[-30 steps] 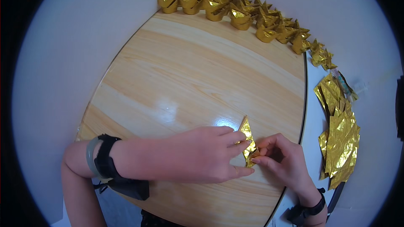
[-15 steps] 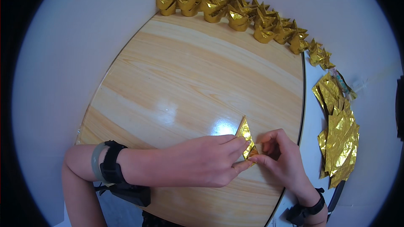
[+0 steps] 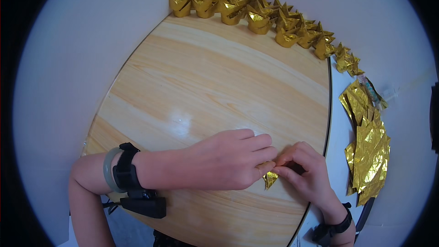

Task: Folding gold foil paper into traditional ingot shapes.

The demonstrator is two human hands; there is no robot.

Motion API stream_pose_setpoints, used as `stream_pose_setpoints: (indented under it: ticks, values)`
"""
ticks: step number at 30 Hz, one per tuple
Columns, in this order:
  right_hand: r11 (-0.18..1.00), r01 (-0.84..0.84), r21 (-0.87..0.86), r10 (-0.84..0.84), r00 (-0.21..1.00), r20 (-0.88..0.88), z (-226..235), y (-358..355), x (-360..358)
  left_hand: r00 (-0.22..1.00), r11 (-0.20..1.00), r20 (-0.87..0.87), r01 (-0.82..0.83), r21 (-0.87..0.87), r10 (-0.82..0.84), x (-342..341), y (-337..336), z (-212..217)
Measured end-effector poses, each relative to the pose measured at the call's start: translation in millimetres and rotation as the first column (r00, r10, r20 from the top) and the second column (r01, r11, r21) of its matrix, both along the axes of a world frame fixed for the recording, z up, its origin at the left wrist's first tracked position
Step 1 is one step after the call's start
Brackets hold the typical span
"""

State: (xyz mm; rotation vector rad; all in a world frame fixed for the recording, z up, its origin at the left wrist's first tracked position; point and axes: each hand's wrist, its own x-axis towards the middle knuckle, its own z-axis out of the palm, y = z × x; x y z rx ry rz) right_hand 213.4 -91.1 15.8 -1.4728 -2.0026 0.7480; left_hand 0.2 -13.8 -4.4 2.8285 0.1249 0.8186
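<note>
Both hands meet low over the table, right of its middle, at a small folded piece of gold foil paper. Only a pointed lower corner of it shows. My left hand reaches across from the left with its back up, covering most of the paper, and its fingers are closed on it. From the right, my right hand pinches the paper's edge between thumb and curled fingers. The fingertips of the two hands touch or nearly touch.
Folded gold foil ingots stand in a curved band along the far edge of the wood-grain table. A pile of flat gold foil sheets lies on a white surface to the right. Near it is a small clear packet.
My left hand has moved up and over the foil paper. The paper's upper point, visible before, is now hidden, and a lower corner points toward me. My right hand has barely shifted.
</note>
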Motion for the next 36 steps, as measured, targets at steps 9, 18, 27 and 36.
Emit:
stream_pose_setpoints:
  ticks: [9, 18, 27, 36]
  values:
    - [0.983, -0.058, 0.176, 0.037, 0.992, 0.12, -0.4, 0.2, 2.0, 1.0, 1.0, -0.009, -0.017, 0.007, 0.017, -2.5, 5.5, -1.9]
    - [0.989, -0.084, 0.119, 0.059, 0.978, 0.2, -2.5, -2.9, 0.9, 0.999, 0.999, 0.036, -0.014, -0.04, 0.016, -6.0, 3.3, 2.4]
    - [0.991, -0.134, 0.017, 0.119, 0.925, 0.361, 4.3, -4.4, 3.0, 1.0, 1.0, -0.028, -0.014, -0.016, 0.013, -8.0, 10.2, 6.1]
    - [0.941, -0.286, 0.179, 0.248, 0.946, 0.208, -1.6, -2.8, 4.3, 0.992, 0.998, -0.129, -0.001, -0.057, -0.006, -11.7, 11.4, 7.3]
